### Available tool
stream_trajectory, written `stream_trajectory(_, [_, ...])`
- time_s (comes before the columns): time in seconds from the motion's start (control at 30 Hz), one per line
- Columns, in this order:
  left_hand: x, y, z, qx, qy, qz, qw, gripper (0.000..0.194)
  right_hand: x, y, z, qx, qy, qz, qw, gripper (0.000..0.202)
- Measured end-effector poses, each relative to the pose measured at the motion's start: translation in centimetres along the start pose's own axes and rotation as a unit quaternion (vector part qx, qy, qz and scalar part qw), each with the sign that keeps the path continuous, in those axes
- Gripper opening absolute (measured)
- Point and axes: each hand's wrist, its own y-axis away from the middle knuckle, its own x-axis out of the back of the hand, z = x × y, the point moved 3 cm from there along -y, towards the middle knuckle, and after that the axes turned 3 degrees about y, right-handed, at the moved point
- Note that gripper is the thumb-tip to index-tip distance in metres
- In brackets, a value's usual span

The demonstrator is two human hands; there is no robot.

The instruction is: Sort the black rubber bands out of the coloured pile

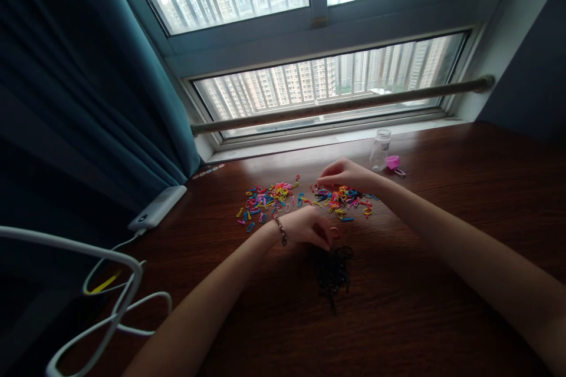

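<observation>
Small colourful hair ties lie in two loose piles, a left pile (267, 197) and a right pile (347, 199). Nearer to me is a heap of black hair ties (335, 274). My left hand (309, 225), a braided bracelet on its wrist, is closed with its fingertips at the top edge of the black heap. Whatever it pinches is too small to make out. A red hair tie (335, 232) lies just beyond those fingers. Over the far edge of the right pile, my right hand (345, 175) has its fingers pinched together; what is between them is hidden.
A clear jar (380, 150) stands near the window, its pink lid (393, 162) beside it. On the left are a white power bank (158, 207), a looping white cable (128, 265) and a blue curtain (145, 100). A rail (345, 107) crosses the window behind the table (398, 306).
</observation>
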Motion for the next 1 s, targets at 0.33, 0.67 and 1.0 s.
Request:
stream_trajectory(0.33, [3.6,1.2,-1.8,-0.019,-0.167,0.275,0.947,0.015,-1.1,2.5,0.7,-0.092,-0.089,-0.222,0.967,0.022])
stream_trajectory(0.67, [2.9,1.1,-4.7,-0.022,-0.381,0.287,0.879,0.032,-1.4,1.3,2.2,-0.025,0.042,-0.148,0.988,0.027])
stream_trajectory(1.0, [3.5,1.3,-4.5,-0.091,-0.359,0.348,0.862,0.015,-0.8,0.8,3.5,0.2,0.407,0.079,0.888,0.02])
